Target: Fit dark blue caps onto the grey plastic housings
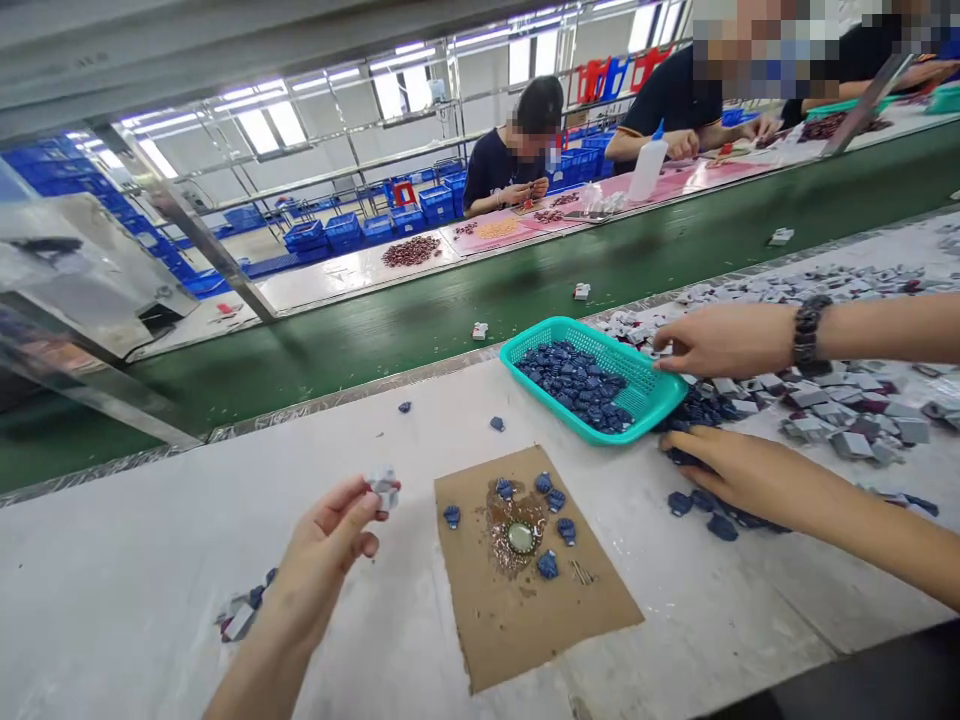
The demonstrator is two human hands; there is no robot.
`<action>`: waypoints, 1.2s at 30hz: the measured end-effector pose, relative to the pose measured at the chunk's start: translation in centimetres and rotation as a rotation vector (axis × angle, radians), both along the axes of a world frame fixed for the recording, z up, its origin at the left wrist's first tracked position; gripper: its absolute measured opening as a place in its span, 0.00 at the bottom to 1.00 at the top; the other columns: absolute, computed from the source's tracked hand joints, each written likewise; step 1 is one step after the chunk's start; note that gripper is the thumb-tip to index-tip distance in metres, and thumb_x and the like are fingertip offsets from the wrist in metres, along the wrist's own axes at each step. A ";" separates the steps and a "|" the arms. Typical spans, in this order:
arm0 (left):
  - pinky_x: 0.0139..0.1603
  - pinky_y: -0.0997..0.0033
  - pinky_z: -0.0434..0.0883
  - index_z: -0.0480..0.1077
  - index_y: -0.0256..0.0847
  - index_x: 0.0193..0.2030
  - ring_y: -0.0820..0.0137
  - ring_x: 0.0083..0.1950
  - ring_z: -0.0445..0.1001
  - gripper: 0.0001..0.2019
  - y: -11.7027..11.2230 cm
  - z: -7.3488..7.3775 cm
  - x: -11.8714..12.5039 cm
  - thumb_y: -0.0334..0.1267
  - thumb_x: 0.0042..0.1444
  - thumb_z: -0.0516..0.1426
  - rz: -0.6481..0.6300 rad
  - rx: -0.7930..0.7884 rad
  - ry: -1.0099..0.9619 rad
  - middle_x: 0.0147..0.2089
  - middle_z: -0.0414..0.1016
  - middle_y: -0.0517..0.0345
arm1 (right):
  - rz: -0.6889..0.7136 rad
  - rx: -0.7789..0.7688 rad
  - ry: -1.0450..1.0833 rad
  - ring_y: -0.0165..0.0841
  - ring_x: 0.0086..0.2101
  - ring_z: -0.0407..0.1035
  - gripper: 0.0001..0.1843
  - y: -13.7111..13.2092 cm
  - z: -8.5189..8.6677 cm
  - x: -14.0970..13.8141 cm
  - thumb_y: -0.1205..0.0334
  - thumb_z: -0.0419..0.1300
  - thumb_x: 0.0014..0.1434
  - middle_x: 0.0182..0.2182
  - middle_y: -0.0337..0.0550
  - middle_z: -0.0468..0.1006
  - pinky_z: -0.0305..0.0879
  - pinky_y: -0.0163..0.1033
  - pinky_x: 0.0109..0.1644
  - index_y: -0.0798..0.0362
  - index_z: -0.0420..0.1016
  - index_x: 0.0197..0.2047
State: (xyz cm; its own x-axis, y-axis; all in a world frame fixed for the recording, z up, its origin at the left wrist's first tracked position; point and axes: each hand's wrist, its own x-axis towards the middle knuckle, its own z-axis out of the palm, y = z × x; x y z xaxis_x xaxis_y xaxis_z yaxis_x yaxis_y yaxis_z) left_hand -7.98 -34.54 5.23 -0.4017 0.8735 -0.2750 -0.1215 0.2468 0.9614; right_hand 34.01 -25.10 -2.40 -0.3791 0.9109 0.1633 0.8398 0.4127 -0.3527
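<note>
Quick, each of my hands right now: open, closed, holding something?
Left hand: closed, pinching a small grey-white piece.
Right hand: at the dark blue pieces; can't tell whether it holds any.

I get a pale wall (330,115), bright windows (271,128), strip lights (328,78), metal post (214,250), green belt (352,325), blue crates (343,230) behind.

No lettering, label, brand, number or sign can be read anywhere here
</note>
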 end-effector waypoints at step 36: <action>0.23 0.84 0.69 0.83 0.41 0.40 0.74 0.31 0.71 0.16 -5.0 -6.3 7.6 0.48 0.48 0.73 0.009 -0.048 -0.532 0.36 0.81 0.54 | 0.120 -0.254 0.130 0.41 0.39 0.75 0.18 -2.7 -0.2 -6.3 0.58 0.51 0.69 0.43 0.49 0.79 0.70 0.44 0.40 0.47 0.80 0.53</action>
State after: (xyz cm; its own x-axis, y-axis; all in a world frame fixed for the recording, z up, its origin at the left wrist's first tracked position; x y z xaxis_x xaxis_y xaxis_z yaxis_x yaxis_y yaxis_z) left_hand -0.38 -39.51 -1.12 -0.2036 0.8520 -0.4823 -0.5915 0.2855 0.7541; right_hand 27.67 -27.85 -2.61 -0.4771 0.8788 -0.0092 0.7313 0.3912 -0.5587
